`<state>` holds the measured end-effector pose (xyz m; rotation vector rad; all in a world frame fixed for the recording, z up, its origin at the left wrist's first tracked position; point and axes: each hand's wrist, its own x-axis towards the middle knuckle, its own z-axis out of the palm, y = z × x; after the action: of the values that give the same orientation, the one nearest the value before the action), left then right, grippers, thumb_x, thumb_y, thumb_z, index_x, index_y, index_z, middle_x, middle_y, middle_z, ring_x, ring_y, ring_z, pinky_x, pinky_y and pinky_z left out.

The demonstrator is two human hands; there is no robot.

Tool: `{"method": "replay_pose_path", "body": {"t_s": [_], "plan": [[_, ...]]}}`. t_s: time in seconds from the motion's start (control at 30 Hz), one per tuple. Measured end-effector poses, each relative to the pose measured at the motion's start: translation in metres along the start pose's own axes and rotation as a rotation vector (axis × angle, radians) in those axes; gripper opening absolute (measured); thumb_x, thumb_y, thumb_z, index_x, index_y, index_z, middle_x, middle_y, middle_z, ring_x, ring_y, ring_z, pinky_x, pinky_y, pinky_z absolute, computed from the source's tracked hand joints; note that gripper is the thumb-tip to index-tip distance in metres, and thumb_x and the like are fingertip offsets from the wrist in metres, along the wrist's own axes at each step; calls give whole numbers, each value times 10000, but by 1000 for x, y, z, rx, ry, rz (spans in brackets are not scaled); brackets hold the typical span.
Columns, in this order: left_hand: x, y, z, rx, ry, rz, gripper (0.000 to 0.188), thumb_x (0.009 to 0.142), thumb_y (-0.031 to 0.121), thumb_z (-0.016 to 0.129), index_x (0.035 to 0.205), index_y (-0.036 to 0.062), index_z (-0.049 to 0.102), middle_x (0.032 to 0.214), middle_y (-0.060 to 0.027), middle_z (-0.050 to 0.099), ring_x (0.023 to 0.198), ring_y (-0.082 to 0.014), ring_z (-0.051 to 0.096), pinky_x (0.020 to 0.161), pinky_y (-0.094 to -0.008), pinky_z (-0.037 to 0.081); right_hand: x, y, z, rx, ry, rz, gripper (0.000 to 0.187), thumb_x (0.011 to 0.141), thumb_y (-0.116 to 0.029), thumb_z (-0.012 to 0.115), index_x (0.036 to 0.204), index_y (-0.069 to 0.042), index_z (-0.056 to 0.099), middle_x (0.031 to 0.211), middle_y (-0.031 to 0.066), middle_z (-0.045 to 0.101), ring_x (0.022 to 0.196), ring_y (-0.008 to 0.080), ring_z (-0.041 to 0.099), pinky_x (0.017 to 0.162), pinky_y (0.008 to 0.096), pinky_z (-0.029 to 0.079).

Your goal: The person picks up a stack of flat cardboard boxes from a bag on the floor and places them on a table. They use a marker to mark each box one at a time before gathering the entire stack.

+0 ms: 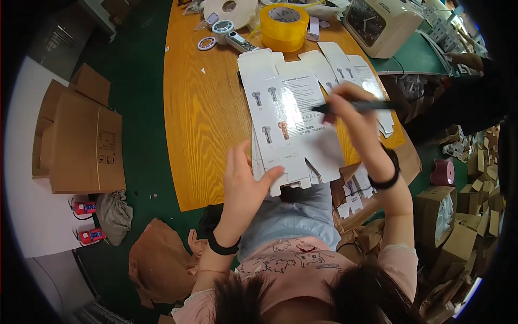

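Observation:
Several flat, unfolded white cartons [302,116] lie stacked at the table's near right side, printed with small pictures of handheld devices and text. My left hand [245,175] rests at the stack's lower left corner, thumb laid on the top carton and fingers spread along its edge. Above the carton's right half, my right hand [350,110] is closed around a black marker [367,106], its tip pointing left over the printed text. The marker is partly blurred, and I cannot tell whether its tip touches the carton.
A yellow tape roll [283,27], a small handheld fan [229,33] and a white boxy clock [382,24] stand at the table's [202,119] far end. Brown cardboard boxes [83,140] are on the left. At right are a person's dark sleeve [469,100] and piled cartons [469,227].

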<state>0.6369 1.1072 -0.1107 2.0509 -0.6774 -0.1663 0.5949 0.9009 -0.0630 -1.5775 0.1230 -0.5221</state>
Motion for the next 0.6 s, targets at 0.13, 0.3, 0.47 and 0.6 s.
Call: {"method": "replay_pose_path", "body": {"t_s": [0.13, 0.3, 0.47, 0.6], "plan": [[-3, -6, 1, -79, -44, -75, 563, 652, 136, 726, 1118, -35, 460, 750, -60, 428, 622, -146, 421, 545, -254, 390, 38, 35, 22, -79, -92, 159, 130, 794, -109, 528, 732, 5, 532, 602, 18, 523, 495, 59, 482, 466, 178, 374], [-4, -10, 5, -140, -9, -27, 519, 652, 118, 731, 1094, -39, 510, 655, -14, 427, 547, -88, 395, 491, -207, 368, 47, 45, 28, -184, -147, 205, 131, 794, -108, 519, 731, 5, 543, 600, 14, 525, 494, 45, 465, 455, 168, 361], [-5, -12, 6, -157, -11, -40, 551, 659, 105, 725, 1137, -33, 488, 644, -12, 433, 544, -75, 395, 485, -198, 364, 45, 46, 32, -297, -162, 160, 128, 791, -105, 521, 738, 9, 547, 596, 14, 525, 491, 40, 457, 453, 166, 357], [-5, -11, 6, -209, -5, -67, 542, 659, 96, 725, 1134, -25, 494, 630, -1, 424, 534, -64, 387, 479, -192, 357, 41, 43, 29, -147, -119, 125, 132, 785, -111, 531, 728, 8, 545, 598, 15, 529, 490, 41, 464, 445, 173, 358]]}}
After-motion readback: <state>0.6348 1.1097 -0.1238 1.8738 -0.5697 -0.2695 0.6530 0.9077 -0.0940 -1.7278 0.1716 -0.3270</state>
